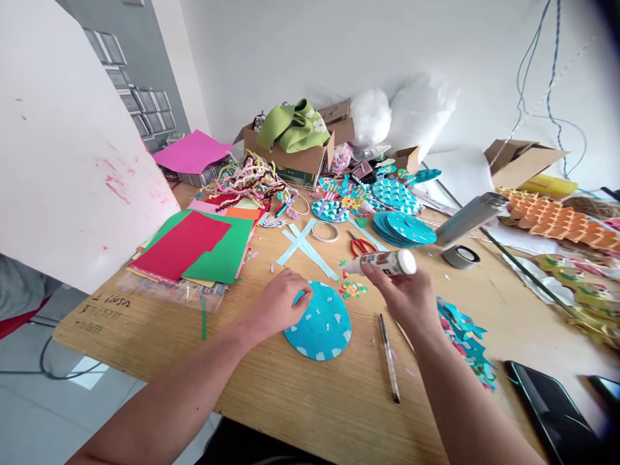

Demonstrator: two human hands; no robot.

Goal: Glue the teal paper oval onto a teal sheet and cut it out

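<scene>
My right hand (409, 297) grips a white glue bottle (400, 261) that lies sideways in the air, its nozzle pointing left. Below and to the left, a round blue disc (322, 326) with pale patches rests on the table. Over the disc's upper left edge is my left hand (281, 300), fingers curled with thumb and forefinger close together; whatever they may hold is hidden. Small coloured paper bits (352, 289) lie between the disc and the bottle. A pen (389, 361) is to the right of the disc.
Red-handled pliers (361, 245), pale blue strips (305, 248) and a tape roll (325, 231) lie beyond my hands. Stacked blue discs (404, 229) and a metal flask (469, 216) stand right. Coloured paper sheets (184, 245) cover the left; a phone (549, 400) lies right.
</scene>
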